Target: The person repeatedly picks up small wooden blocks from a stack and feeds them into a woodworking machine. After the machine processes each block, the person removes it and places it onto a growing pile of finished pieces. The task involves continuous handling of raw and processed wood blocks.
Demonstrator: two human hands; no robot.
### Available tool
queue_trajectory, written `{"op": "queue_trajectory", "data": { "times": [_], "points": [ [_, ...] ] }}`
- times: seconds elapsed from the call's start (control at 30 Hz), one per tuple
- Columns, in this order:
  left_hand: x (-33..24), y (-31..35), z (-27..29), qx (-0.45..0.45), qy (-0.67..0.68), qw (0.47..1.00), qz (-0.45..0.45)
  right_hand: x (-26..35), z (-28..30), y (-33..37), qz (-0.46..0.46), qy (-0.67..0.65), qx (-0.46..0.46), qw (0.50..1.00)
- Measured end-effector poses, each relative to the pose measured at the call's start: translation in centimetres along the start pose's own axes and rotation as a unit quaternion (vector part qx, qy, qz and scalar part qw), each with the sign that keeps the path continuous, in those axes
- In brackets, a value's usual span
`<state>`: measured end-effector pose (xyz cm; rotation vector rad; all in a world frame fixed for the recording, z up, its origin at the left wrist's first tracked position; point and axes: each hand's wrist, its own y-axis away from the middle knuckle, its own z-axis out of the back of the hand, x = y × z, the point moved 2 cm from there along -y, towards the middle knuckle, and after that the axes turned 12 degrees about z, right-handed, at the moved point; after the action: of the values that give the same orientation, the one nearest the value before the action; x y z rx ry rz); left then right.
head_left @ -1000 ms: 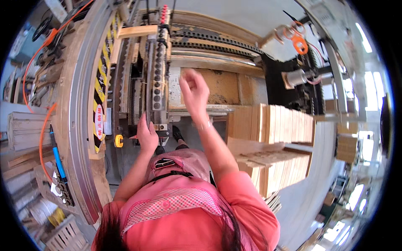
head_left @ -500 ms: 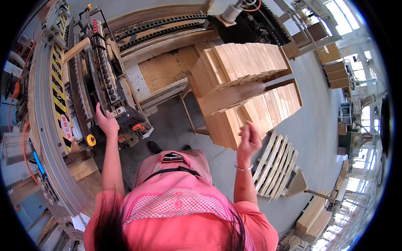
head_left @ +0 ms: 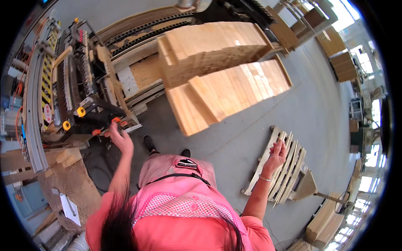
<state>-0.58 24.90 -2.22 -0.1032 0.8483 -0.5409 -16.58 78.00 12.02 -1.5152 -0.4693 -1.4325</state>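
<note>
Left hand (head_left: 122, 141) low at the machine's near corner, fingers bent and bunched just beside an orange handle (head_left: 116, 120); contact or a grip on it can't be made out, the fingertips overlapping the dark fittings there. Right hand (head_left: 276, 157) out to the side, bracelet (head_left: 265, 178) at the wrist, fingers loosely curled, palm half uncurled, nothing visible in it. In view it lies across a slatted wooden pallet (head_left: 260, 162) on the floor (head_left: 228, 144); looks well above the slats, no touch seen. Orange handle sits at the lower end of the machine frame, a second orange piece (head_left: 96, 132) to its left, yellow knobs (head_left: 81, 111) further up and left. Handle reads as hard, stiff, fixed to its fitting, so probably turned or pushed rather than lifted; best hold likely fingers round the orange part, clear of the metal edges. Beyond, between machine and pallet, two rows of pale boards: far row (head_left: 213, 39), near row (head_left: 240, 90). Boards look smooth, rigid, light singly, heavy together; judged best taken by opposite edges, minding slip on the faces and chipped corners.
</note>
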Motion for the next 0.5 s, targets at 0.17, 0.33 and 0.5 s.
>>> {"op": "queue_trajectory", "data": {
  "times": [0.17,0.33,0.5],
  "points": [
    [-9.1,14.6,-3.8,0.490,0.070,0.857,0.145,-3.4,3.9,-3.9,-0.044,-0.048,0.015,0.998],
    [-20.6,20.1,-6.3,0.777,0.065,0.612,0.132,-6.1,3.6,-7.0,-0.078,-0.077,0.018,0.994],
    [-26.8,23.5,-12.0,0.788,0.120,0.601,0.047,-6.4,2.7,-12.1,-0.045,-0.108,0.032,0.993]
  ]
}}
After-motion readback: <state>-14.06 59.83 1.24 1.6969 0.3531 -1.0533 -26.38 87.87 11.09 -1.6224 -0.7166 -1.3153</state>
